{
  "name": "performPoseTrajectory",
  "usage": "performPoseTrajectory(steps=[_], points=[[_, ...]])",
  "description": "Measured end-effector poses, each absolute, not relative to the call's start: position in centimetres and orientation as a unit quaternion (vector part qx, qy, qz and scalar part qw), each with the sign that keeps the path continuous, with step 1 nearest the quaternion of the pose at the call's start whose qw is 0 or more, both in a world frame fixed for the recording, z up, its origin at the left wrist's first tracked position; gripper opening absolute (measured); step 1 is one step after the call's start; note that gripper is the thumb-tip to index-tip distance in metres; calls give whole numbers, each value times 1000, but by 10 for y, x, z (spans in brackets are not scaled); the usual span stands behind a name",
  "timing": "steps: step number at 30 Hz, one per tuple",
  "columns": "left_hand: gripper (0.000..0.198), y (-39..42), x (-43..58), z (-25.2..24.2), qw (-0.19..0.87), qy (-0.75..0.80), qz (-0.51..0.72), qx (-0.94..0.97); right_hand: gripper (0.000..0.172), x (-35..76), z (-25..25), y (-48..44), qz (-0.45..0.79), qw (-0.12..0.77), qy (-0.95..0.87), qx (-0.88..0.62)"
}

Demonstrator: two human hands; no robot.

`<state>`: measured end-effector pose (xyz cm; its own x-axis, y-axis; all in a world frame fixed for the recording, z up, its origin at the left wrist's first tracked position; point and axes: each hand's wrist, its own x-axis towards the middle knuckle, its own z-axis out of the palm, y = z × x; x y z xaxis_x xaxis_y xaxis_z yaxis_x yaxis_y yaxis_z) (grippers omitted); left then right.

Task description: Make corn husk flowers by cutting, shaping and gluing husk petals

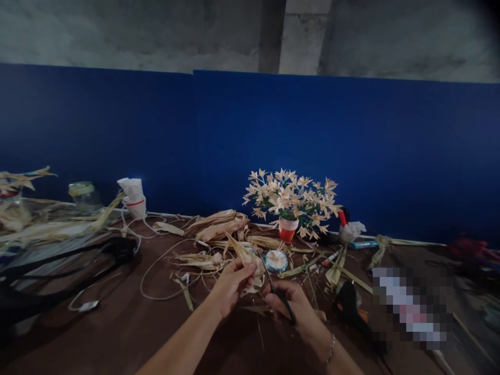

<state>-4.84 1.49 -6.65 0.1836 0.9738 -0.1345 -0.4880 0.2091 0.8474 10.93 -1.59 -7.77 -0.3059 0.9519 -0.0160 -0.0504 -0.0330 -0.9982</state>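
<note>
Pinched in my left hand [234,284] is a pale piece of dried corn husk [240,250], its pointed tip aimed up and to the left. My right hand [291,302] grips a pair of dark-handled scissors [282,297], whose blades point up beside the husk; whether they touch it I cannot tell. Just beyond my hands lies a round blue-and-white item [275,260] with pale husk on top. Behind it stands a red-and-white paper cup [288,229] holding a bunch of husk flowers [292,195].
Heaped husks [219,225] lie behind my left hand. A black glue gun [349,307] rests right of my right hand. A white cable [146,281] loops across the brown table [128,333]. A black frame-like object [70,271] is at left, near a glass jar [84,195].
</note>
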Motion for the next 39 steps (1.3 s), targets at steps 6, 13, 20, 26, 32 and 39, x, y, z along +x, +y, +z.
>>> performPoseTrajectory(steps=[6, 13, 20, 26, 32, 39], points=[[22, 20, -56, -67, 688, 357, 504, 382, 32, 116, -72, -15, 577, 383, -579, -431], [24, 21, -62, -65, 651, 384, 483, 442, 26, 127, -79, -8, 560, 351, -614, -432], [25, 20, -63, -62, 638, 373, 486, 466, 20, 130, -76, -10, 579, 320, -599, -451], [32, 20, -64, -60, 644, 376, 478, 465, 19, 133, -70, -11, 571, 325, -609, -444], [27, 21, -64, -60, 631, 386, 487, 465, 20, 133, -66, -11, 559, 307, -618, -460], [24, 24, -68, -62, 610, 399, 523, 441, 24, 135, -71, -11, 587, 285, -632, -419]])
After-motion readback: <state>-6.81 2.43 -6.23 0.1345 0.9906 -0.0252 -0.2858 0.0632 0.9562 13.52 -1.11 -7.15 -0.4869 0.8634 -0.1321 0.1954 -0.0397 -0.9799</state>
